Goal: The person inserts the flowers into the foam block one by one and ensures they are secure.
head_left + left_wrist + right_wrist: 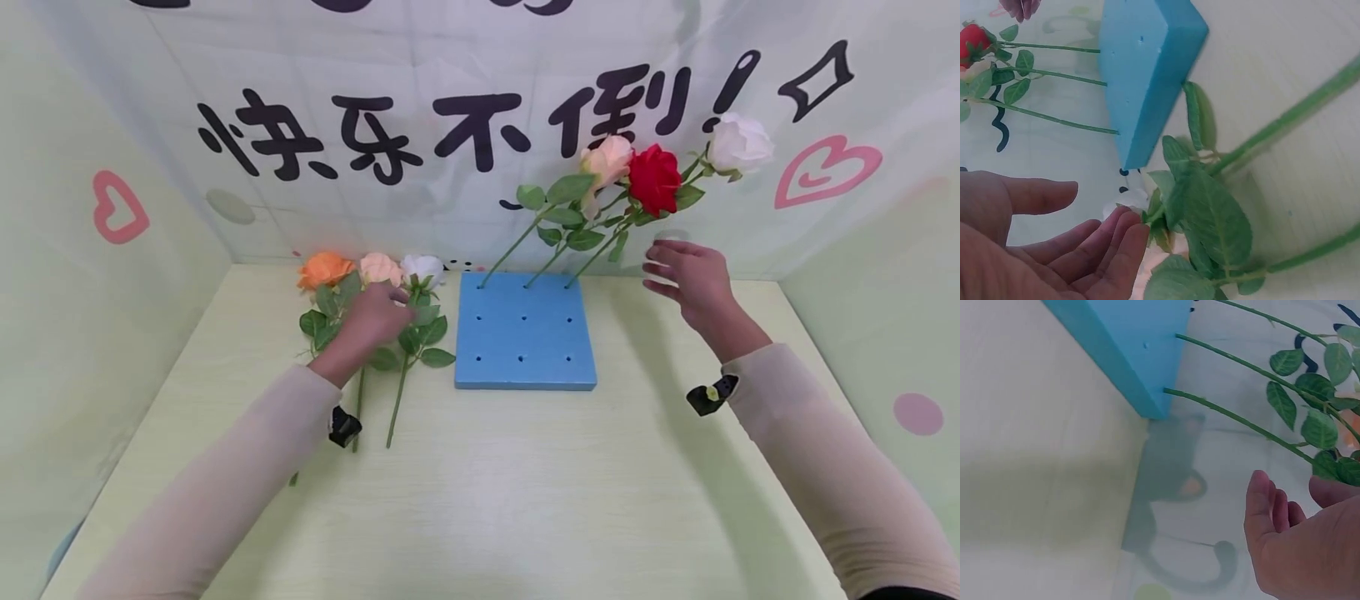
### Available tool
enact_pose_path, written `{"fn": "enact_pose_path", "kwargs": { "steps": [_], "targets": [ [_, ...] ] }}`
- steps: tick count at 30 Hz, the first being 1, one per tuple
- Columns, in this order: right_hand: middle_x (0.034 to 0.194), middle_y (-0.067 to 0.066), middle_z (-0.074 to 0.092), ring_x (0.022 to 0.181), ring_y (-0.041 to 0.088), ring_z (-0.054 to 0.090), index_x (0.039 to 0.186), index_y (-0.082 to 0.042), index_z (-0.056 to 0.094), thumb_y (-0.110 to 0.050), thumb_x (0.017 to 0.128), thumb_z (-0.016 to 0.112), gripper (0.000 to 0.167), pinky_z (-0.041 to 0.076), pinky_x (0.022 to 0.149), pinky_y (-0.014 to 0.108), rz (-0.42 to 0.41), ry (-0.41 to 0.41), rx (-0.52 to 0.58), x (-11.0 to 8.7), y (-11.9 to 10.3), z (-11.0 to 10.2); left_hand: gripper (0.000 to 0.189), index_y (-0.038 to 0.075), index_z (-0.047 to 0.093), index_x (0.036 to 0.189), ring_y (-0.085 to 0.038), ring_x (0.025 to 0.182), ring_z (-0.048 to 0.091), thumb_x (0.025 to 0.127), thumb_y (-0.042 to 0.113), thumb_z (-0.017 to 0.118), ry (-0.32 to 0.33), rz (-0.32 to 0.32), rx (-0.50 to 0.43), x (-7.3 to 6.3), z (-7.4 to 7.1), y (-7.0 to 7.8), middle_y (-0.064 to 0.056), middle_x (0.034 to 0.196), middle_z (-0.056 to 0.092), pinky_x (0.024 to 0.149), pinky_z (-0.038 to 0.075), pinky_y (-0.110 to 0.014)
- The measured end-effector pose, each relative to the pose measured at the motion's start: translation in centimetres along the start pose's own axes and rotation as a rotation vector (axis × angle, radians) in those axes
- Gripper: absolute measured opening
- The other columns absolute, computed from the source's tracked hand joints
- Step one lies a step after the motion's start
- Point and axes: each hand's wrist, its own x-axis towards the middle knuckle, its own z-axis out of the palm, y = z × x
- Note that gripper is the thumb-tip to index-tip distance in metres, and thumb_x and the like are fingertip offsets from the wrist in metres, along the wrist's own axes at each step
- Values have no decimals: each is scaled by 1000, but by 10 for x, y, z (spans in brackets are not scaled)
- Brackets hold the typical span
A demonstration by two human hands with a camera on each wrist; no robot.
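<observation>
My left hand (375, 315) hovers over flowers lying at the left, its fingertips by the white rose (423, 268). In the left wrist view the thumb is apart from the loosely bent fingers, and nothing is gripped; whether they touch the rose's green base I cannot tell. Beside it lie a pink rose (381, 268) and an orange rose (326, 270), their stems partly hidden by my arm. My right hand (693, 279) is in the air, fingers relaxed, right of three upright stems in the blue block (525, 337). Those carry pale pink (609, 158), red (655, 180) and white (738, 145) roses.
Several small holes dot the block's top, in rows in front of the stems. The pale table (480, 492) extends toward me. A printed white backdrop (420, 50) stands behind the block, with side panels to the left (82, 333) and right (892, 317).
</observation>
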Motion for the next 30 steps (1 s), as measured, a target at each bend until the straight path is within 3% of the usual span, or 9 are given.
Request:
{"fn": "enact_pose_path", "kwargs": {
  "steps": [1, 3, 5, 8, 11, 13, 15, 18, 30],
  "targets": [
    [117, 0, 58, 98, 11, 64, 144, -4, 44, -27, 96, 62, 56, 58, 83, 26, 11, -10, -38, 0, 3, 0, 46, -3, 56, 132, -25, 85, 58, 91, 17, 57, 4, 7, 17, -1, -1, -2, -20, 130, 58, 63, 46, -30],
    [117, -1, 57, 99, 11, 63, 145, -2, 43, -28, 97, 61, 57, 57, 85, 27, 30, -32, -112, 1, 8, 1, 31, -5, 66, 112, -25, 78, 57, 90, 15, 57, 7, 20, 45, -1, -2, -6, -18, 106, 67, 60, 44, -29],
    [117, -1, 57, 100, 10, 62, 144, -1, 43, -28, 98, 60, 57, 57, 86, 28, 44, -56, -169, 1, 14, 2, 18, -2, 68, 92, -21, 69, 58, 89, 13, 58, -4, 6, 22, -1, -3, -9, -11, 81, 67, 57, 45, -28],
    [118, -1, 57, 100, 10, 62, 144, 1, 43, -28, 98, 59, 57, 57, 87, 29, 68, -89, -231, 2, 25, 3, 20, 4, 53, 69, -15, 55, 55, 88, 10, 60, -48, -62, -71, 0, -2, -15, -3, 64, 54, 54, 50, -28],
    [128, 7, 55, 108, 17, 60, 144, 3, 41, -27, 98, 59, 57, 57, 88, 31, 96, -128, -277, 2, 35, 5, 12, 4, 55, 78, -17, 63, 63, 88, 9, 61, -98, -159, -199, 1, -1, -19, -10, 84, 61, 63, 58, -32],
    [138, 14, 49, 118, 25, 56, 144, 3, 41, -26, 99, 57, 57, 57, 88, 32, 118, -152, -307, 1, 41, 7, 10, 1, 59, 94, -18, 68, 65, 89, 9, 62, -124, -217, -276, 1, -1, -21, -13, 99, 60, 70, 60, -33],
    [145, 19, 42, 127, 32, 49, 145, 4, 40, -25, 100, 56, 55, 56, 89, 33, 146, -176, -320, 1, 47, 9, 18, -1, 59, 105, -17, 68, 64, 89, 8, 63, -147, -269, -342, 1, -1, -24, -13, 101, 59, 72, 60, -33],
    [149, 22, 38, 133, 38, 42, 145, 4, 39, -22, 101, 54, 53, 56, 91, 36, 192, -204, -316, 1, 54, 11, 20, -3, 59, 107, -17, 64, 64, 90, 7, 64, -170, -324, -412, 2, 0, -29, -13, 94, 62, 72, 60, -35],
    [138, 18, 49, 127, 31, 47, 141, 3, 44, -16, 98, 56, 48, 56, 90, 38, 284, -236, -282, 1, 79, 18, 18, -3, 62, 106, -21, 67, 64, 91, 5, 64, -221, -369, -471, 0, 16, -40, -9, 83, 62, 73, 61, -40]
  ]
}}
